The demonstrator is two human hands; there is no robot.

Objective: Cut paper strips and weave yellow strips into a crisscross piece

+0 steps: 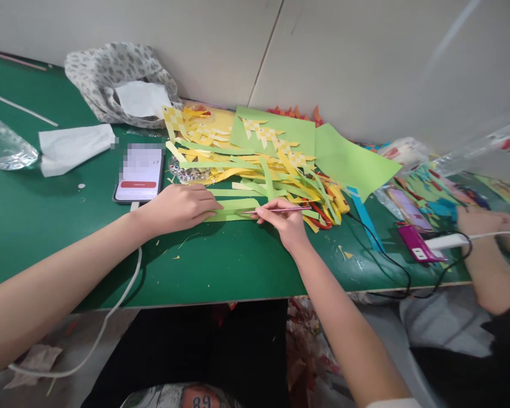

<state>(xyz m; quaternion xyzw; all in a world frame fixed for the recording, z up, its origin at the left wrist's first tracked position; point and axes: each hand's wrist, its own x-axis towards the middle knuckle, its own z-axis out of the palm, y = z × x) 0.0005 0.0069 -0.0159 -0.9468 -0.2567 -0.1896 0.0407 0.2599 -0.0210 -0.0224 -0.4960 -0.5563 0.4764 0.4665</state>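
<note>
My left hand (182, 207) lies palm down with its fingers stretched flat, pressing a light green paper piece (233, 208) onto the green table (221, 266). My right hand (283, 221) is pinched around a thin pink pen (280, 210), held nearly level, its tip at the green paper. Just behind both hands lies a heap of yellow and green paper strips (263, 175), with woven yellow-and-white pieces (263, 135) on a green sheet at the back.
A phone (139, 173) with a white cable lies left of the strips. White tissues (74, 146), a patterned cloth bag (119, 79) and clear plastic (2, 148) sit at far left. Red-handled scissors (321, 215) lie beside the heap. Another person's arm (488, 243) rests at right near a pink device (416, 242).
</note>
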